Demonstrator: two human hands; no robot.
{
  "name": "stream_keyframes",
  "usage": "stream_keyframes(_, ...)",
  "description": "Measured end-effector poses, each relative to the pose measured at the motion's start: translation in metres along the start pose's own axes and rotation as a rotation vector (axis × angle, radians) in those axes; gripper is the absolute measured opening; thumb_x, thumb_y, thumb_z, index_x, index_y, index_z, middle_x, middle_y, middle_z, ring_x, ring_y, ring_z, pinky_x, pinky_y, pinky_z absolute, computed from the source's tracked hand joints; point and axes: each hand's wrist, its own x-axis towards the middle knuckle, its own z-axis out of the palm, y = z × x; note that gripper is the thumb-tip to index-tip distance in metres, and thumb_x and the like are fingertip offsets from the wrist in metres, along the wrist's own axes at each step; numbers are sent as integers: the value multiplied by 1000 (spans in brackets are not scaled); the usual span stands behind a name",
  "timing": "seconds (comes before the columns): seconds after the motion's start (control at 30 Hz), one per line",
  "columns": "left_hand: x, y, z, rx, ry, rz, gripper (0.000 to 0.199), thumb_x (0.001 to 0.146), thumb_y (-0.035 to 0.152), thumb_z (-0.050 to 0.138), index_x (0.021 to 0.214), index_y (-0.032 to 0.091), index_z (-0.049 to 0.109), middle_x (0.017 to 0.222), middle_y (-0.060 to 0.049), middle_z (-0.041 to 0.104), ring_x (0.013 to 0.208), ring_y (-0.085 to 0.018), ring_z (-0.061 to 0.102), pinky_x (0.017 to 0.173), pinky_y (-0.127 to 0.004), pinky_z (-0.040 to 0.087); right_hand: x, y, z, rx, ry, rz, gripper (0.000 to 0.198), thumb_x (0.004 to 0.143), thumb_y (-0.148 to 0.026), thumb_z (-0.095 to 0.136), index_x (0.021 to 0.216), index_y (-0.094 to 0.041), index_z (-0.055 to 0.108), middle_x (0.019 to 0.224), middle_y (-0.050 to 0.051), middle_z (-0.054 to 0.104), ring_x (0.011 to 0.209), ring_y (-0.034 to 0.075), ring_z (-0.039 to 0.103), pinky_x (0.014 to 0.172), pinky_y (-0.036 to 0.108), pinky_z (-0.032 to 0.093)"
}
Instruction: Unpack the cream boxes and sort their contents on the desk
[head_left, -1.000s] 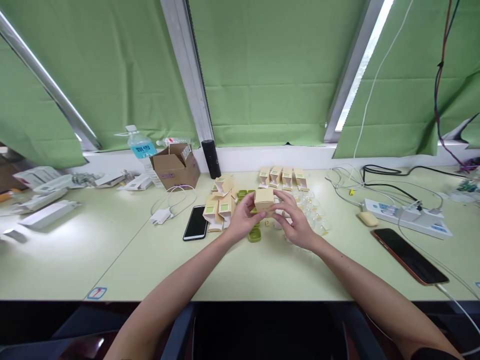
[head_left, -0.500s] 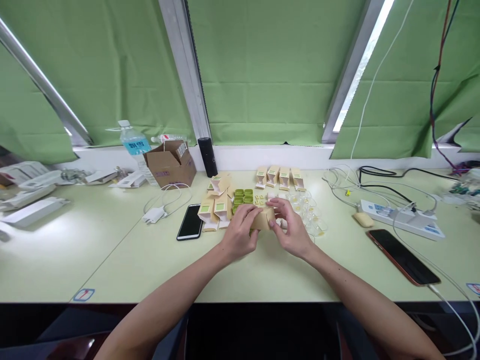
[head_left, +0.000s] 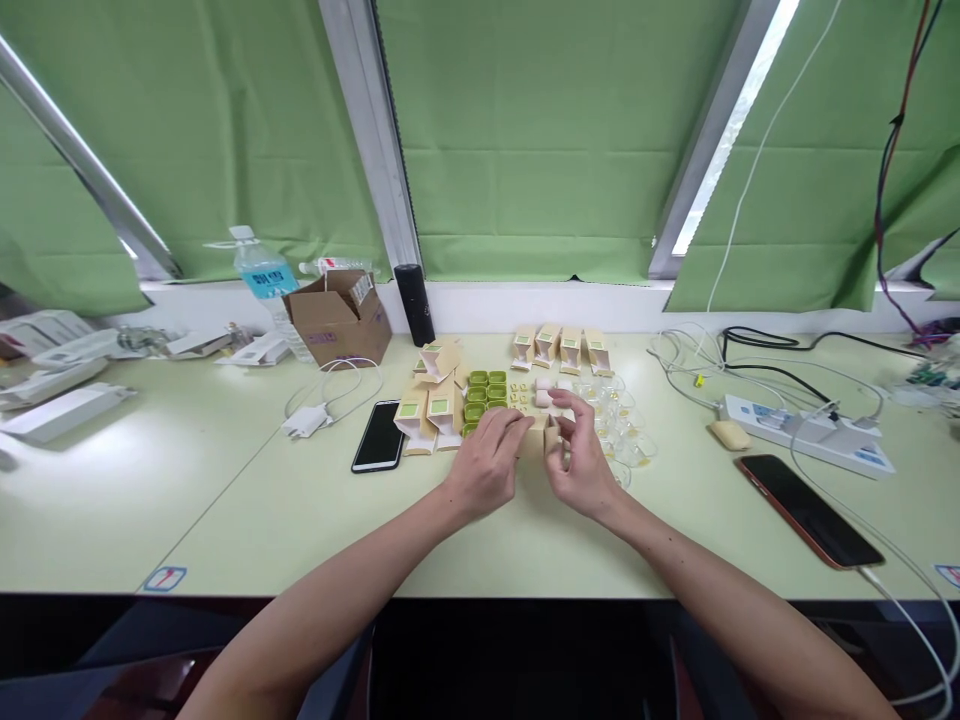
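Note:
A small tan cardboard box (head_left: 534,438) is held between both hands near the middle of the table. My left hand (head_left: 487,455) grips its left side with curled fingers, while my right hand (head_left: 579,452) pinches the right end at a flap. Just behind the left hand stand several green square cups (head_left: 476,393). Tiny yellow pieces (head_left: 517,390) lie beside them, and white cylinders (head_left: 544,392) are partly hidden by the right hand. Clear plastic domes (head_left: 619,425) spread to the right of that hand. More tan boxes (head_left: 444,412) with green windows lie to the left.
Four-sided tan cartons (head_left: 559,348) line the back. A black phone (head_left: 377,437) lies left, another phone (head_left: 810,510) right, near a power strip (head_left: 810,435) with cables. An open brown carton (head_left: 337,325), a black cylinder (head_left: 415,305) and a water bottle (head_left: 266,275) stand along the wall.
The tan box has turned in my hands. My right fingers have shifted onto its right end flap, and my left fingers have closed further over its left side. The view has shifted slightly.

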Motion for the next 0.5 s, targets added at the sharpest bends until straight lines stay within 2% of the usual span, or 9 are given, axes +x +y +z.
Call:
stream_keyframes(0.07,-1,-1,0,-42,8,-43,62,78,-2,49,138,14,45,124,-18,55,122,-33,53,99,-54,54,1,2,-1,-10,67,-7,58,81,-8,52,133,-28,35,145,14,45,131,28,52,91,46,57)
stream_keyframes(0.17,-2,-5,2,-135,35,-78,63,78,-2,51,138,17,40,126,-17,53,121,-30,52,97,-54,54,3,2,-4,64,103,43,49,90,-13,49,133,-30,34,149,15,44,109,23,63,71,37,58)
stream_keyframes(0.23,-2,-8,2,-179,47,-74,60,79,-3,51,133,21,41,127,-15,51,121,-29,52,94,-52,55,3,2,-5,105,134,50,43,94,-16,48,132,-31,35,149,15,44,101,21,66,66,35,58)
stream_keyframes(0.33,-2,-9,4,-179,33,-72,50,81,-4,48,123,23,46,126,-13,48,123,-28,50,91,-48,56,6,3,-8,-21,235,-28,31,95,-18,50,124,-29,45,138,13,50,113,25,62,77,41,58)
stream_keyframes(0.4,-2,-8,4,-160,20,-86,47,83,-3,46,122,23,48,125,-13,46,124,-29,49,88,-45,57,9,5,-11,-194,306,-135,19,94,-15,52,108,-27,56,126,11,53,121,28,56,88,47,56)
stream_keyframes(0.5,-3,-7,5,-138,9,-109,52,84,-2,45,128,25,49,124,-13,46,125,-29,49,84,-42,59,11,8,-14,-387,333,-301,24,89,-5,50,87,-25,63,119,8,54,122,30,51,100,56,49)
